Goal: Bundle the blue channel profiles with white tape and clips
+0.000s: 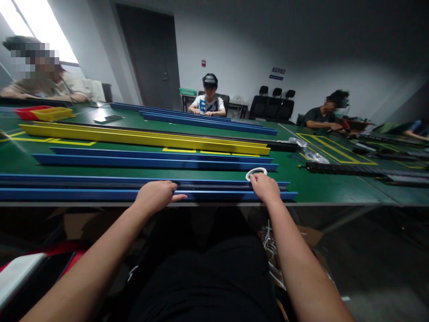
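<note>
My right hand (266,188) pinches a white ring (256,172) lying on the near blue rail (100,194), at its right end. My left hand (156,195) rests curled on that rail, forefinger out, gripping nothing; pressing down there should steady it on the green table (318,188).

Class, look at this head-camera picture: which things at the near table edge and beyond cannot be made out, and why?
- Right hand: fingertips hidden behind its own knuckles; its grip on the white ring is unclear.
- Blue rail: left end cut off by the picture edge.
- Wall sign: lettering too small.
- Clear bag: contents blurred.
- Left hand: palm covers the rail beneath.
</note>
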Motion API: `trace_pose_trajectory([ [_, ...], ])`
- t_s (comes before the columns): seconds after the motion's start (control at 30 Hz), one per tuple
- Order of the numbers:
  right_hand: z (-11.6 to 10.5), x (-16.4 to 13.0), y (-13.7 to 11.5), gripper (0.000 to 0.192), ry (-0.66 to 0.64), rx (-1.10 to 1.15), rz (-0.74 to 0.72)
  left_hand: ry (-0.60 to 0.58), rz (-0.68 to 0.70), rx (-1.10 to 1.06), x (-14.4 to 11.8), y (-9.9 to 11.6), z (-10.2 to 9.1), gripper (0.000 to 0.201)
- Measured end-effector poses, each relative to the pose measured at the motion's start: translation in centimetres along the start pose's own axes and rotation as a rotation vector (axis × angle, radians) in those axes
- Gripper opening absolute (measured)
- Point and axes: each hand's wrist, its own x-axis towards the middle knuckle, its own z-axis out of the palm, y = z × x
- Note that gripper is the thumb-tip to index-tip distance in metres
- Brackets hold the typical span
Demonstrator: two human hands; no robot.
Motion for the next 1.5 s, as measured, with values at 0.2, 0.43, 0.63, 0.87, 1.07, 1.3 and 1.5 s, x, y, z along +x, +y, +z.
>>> trace_pose_trajectory([
  [0.2, -0.1, -0.1, -0.1, 0.054, 0.004, -0.02, 0.007, -0.054, 0.027, -0.016, 0.0, -0.6, -0.6, 0.061],
  [0.43, 0.2, 0.1, -0.1, 0.054, 0.007, -0.014, 0.027, -0.122, -0.072, -0.044, -0.6, -2.6, -0.5, 0.064],
  [0.63, 0.3, 0.1, 0.2, 0.049, 0.07, 0.049, 0.011, 0.048, -0.069, 0.039, -1.3, -2.0, 0.5, 0.065],
  [0.87, 0.3, -0.2, 0.6, 0.038, 0.21, 0.22, -0.154, 0.121, -0.05, -0.003, -1.3, -2.2, 0.8, 0.062],
  [1.07, -0.1, 0.1, -0.7, 0.028, 0.2, 0.397, -0.359, 0.122, 0.046, -0.088, 1.1, 3.2, 0.5, 0.063],
  [1.3, 0.5, -0.5, -2.5, 0.033, 0.028, 0.267, -0.391, 0.156, 0.141, -0.227, 5.2, 12.8, 1.0, 0.062],
  [1.5, 0.7, -1.1, -2.9, 0.034, 0.029, 0.197, -0.292, 0.137, 0.166, -0.262, 5.5, 13.4, 0.5, 0.056],
])
